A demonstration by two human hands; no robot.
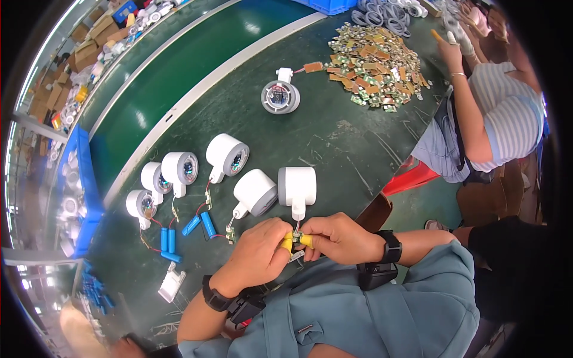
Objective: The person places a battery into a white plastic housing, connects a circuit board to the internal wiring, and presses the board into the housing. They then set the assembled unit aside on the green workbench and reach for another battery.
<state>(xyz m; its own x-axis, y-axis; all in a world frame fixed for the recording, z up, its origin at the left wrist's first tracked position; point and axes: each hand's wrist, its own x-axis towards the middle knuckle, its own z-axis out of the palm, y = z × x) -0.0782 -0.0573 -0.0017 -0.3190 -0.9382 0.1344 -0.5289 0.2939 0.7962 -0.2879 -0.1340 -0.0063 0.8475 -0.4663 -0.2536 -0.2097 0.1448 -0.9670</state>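
At the table's near edge, my left hand (255,249) and my right hand (339,238) meet with fingers closed around a small green circuit board (296,236). Yellow covers wrap some of the fingertips. Thin wires run from the board up into the stem of a white round lamp housing (300,186) with a grey rim, lying on its side just beyond my hands. A second white housing (253,190) lies tilted to its left; a small board (230,234) hangs from it by wires, near my left hand. My fingers hide part of the held board.
More white housings (222,154) stand at left, some wired to blue cylindrical cells (208,224). One housing (279,96) sits farther off, beside a heap of small circuit boards (382,65). A white plastic part (172,283) lies near left. A co-worker in stripes (507,107) sits at right.
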